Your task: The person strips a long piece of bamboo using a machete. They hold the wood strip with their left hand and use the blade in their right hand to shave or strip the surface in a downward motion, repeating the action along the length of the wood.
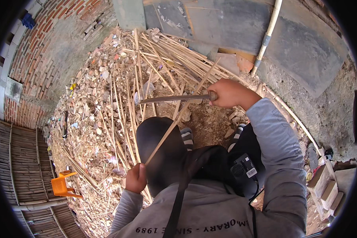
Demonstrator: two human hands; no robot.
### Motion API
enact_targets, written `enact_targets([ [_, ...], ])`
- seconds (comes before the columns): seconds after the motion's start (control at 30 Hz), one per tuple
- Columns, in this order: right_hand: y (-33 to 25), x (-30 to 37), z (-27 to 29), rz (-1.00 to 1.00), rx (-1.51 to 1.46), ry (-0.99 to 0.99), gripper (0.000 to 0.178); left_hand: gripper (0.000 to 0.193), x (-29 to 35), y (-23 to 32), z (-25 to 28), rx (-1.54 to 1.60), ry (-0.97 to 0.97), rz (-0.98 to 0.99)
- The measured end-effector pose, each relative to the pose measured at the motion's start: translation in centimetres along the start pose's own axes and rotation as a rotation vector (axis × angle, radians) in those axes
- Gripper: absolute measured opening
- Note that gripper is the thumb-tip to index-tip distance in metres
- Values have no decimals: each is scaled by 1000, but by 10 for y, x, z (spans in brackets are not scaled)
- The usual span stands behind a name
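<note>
Closed around the lower end of a long bamboo strip is my left hand, beside my left knee. The strip slants up and away to the right, past my knee. My right hand grips the handle of a machete, its long dark blade pointing left. Blade and strip cross near the handle; whether they touch I cannot tell. More bamboo strips lie on the ground left of my knee, and a thick bundle of them lies ahead.
Dry shavings and litter cover the ground. An orange plastic chair stands at the left by a bamboo-slat wall. A brick wall rises at the far left. A pale pole leans at the right against dark panels.
</note>
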State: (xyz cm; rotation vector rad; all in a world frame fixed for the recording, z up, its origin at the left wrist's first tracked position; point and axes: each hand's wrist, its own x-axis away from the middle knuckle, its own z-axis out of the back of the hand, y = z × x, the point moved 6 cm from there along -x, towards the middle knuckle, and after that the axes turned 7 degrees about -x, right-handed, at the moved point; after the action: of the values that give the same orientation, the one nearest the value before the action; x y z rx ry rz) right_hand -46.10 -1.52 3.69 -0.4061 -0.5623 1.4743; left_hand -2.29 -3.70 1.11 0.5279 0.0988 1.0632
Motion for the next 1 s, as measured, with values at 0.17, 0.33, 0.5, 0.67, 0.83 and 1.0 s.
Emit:
enact_targets([
  [0.17,-8,-10,-10,95,-16,60,34,47,-3,5,-3,57,-23,10],
  [0.33,25,-24,-19,0,-98,21,32,46,-2,8,-10,-167,157,-106],
  [0.5,50,-22,-2,-138,-205,102,30,44,-1,10,-4,-144,184,-102],
  [0.67,-8,-17,-22,22,46,-99,30,43,-3,6,-2,-146,150,-85],
  [0.83,69,-20,-6,-137,-138,53,36,43,-9,6,-1,-194,183,-28],
  [1.0,55,-11,-7,-121,-60,10,35,42,-17,10,11,-196,129,-92],
])
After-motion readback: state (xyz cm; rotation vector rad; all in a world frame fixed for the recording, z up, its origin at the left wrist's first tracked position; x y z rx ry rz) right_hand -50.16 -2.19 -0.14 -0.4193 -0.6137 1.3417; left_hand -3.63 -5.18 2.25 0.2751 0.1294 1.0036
